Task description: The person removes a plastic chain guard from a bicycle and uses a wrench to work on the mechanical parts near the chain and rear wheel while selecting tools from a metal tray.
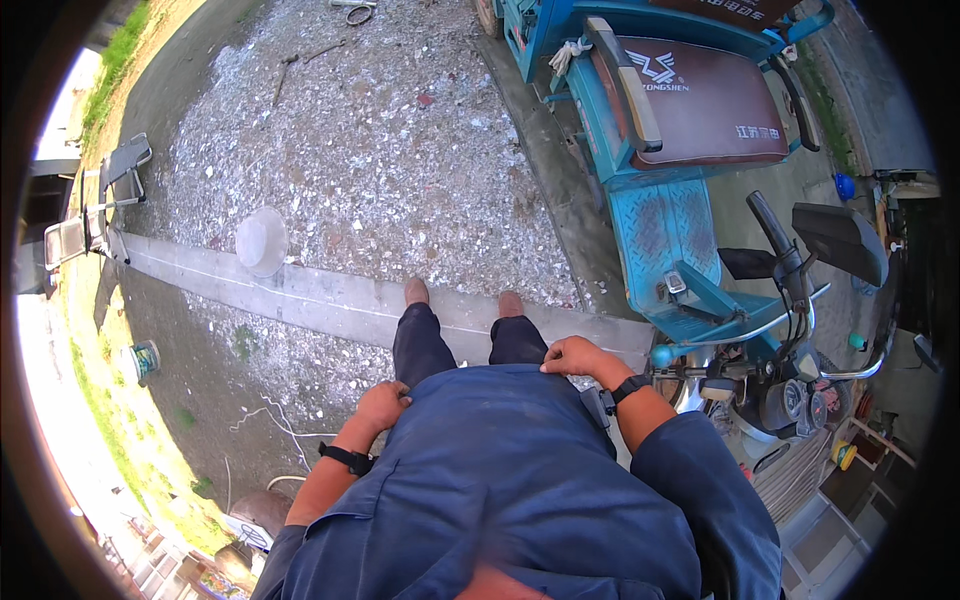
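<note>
With its fingers pinched, my left hand grips the lower edge of the dark blue shirt I wear, at its left side. My right hand pinches the same hem at the right. Between the hands the hem lies across the tops of my dark trousers. A black strap circles my left wrist; another, with a small dark device, is on my right wrist. My brown shoes stand on a pale concrete strip.
A teal three-wheeled vehicle with a brown seat and handlebars stands at the right. Ahead lies rubble-strewn ground with a round translucent tub. Folding chairs, a bucket and a white cord are at the left.
</note>
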Available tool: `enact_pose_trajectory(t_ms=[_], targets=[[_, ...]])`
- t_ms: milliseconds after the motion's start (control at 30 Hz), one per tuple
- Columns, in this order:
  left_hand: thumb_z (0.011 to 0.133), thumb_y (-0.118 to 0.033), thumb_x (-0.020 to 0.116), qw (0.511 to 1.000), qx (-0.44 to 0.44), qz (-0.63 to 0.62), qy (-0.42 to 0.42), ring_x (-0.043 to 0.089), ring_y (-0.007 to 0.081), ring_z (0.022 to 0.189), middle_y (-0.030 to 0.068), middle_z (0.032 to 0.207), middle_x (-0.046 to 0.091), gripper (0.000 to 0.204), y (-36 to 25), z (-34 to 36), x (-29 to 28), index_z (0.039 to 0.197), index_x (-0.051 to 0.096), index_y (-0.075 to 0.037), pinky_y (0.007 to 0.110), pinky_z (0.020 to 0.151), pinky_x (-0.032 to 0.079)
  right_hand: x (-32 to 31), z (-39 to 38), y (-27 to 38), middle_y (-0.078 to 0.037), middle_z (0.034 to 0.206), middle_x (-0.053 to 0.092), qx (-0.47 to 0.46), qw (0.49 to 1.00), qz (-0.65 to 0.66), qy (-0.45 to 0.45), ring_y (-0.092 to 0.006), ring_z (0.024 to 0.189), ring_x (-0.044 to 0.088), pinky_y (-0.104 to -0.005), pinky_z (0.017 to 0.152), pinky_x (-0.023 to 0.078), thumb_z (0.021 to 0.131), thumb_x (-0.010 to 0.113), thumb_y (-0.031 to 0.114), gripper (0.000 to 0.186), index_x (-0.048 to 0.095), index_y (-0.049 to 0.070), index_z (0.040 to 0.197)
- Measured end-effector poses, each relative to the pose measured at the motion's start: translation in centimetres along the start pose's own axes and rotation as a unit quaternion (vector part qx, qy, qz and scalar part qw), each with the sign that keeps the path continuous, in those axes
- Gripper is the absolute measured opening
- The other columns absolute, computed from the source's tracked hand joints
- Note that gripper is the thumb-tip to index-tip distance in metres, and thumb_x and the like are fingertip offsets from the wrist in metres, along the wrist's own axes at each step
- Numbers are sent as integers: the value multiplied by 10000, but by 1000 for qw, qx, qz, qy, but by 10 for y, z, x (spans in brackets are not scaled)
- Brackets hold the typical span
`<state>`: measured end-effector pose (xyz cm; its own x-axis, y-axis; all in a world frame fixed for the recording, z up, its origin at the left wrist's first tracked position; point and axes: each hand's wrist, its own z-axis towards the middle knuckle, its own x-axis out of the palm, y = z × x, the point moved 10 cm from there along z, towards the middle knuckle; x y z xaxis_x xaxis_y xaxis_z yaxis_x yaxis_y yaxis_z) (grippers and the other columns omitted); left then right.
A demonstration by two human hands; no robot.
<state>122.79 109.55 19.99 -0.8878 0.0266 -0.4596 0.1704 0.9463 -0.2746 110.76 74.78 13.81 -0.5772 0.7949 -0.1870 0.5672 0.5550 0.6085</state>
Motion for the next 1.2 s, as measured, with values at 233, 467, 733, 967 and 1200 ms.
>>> enact_pose_trajectory(t_ms=[233, 467, 733, 967, 1200], targets=[[844, -298, 645, 974, 102, 158, 124, 655, 364, 978, 180, 1009, 700, 295, 11, 99, -115, 1047, 704, -93, 419, 866, 521, 32, 36, 32, -138, 840, 710, 49, 991, 74, -98, -332, 785, 674, -425, 724, 516, 780, 700, 402, 311, 741, 102, 855], [778, -315, 686, 906, 157, 246, 305, 672, 358, 944, 184, 985, 711, 384, 39, 133, -172, 1074, 697, -70, 386, 835, 524, 82, 37, 112, -19, 757, 686, 70, 946, 294, -115, -138, 696, 620, -300, 674, 506, 794, 757, 294, 227, 727, 88, 885], [744, -314, 703, 817, 155, 383, 401, 680, 329, 932, 171, 985, 716, 390, -7, 134, -194, 1038, 698, -59, 376, 812, 524, 167, 52, 158, -52, 735, 666, 10, 824, 550, -133, -158, 617, 596, -310, 593, 493, 815, 718, 362, 338, 713, 33, 890], [757, -250, 679, 749, 183, 509, 383, 685, 296, 929, 162, 972, 719, 336, -53, 136, -182, 1033, 702, -60, 361, 816, 526, 192, 68, 172, 4, 757, 645, -41, 792, 574, -203, -107, 664, 570, -274, 603, 474, 836, 706, 304, 254, 712, 60, 909], [751, -204, 682, 711, 137, 543, 426, 671, 263, 942, 149, 996, 714, 332, -131, 135, -143, 1045, 703, -52, 352, 824, 516, 205, 60, 155, 22, 769, 644, -57, 727, 633, -258, -83, 688, 568, -262, 613, 475, 843, 697, 280, 228, 710, 71, 935]])
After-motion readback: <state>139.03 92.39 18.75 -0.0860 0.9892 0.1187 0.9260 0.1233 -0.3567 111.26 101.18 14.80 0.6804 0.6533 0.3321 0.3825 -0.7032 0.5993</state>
